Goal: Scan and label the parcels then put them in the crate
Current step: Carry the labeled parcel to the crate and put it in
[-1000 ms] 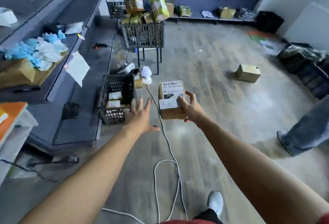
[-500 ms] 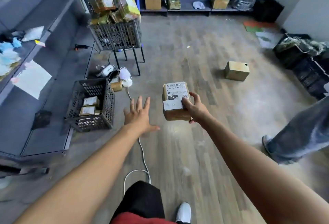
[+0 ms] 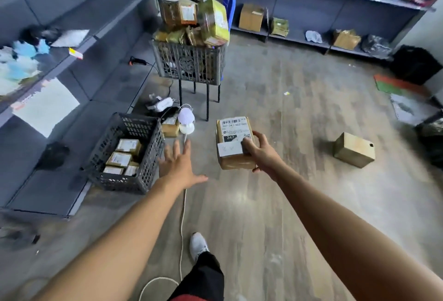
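From my end, the parcel is a brown cardboard box held off the floor in the right hand. It's label side up, showing a barcode, a black 247 patch and a white sticker. The crate, dark slotted plastic, sits on the floor to its left with a few small labelled parcels lying flat inside.

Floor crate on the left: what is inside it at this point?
The floor crate holds at least four labelled parcels, lying labels up. Anything beneath them or behind the crate's near wall is hidden.
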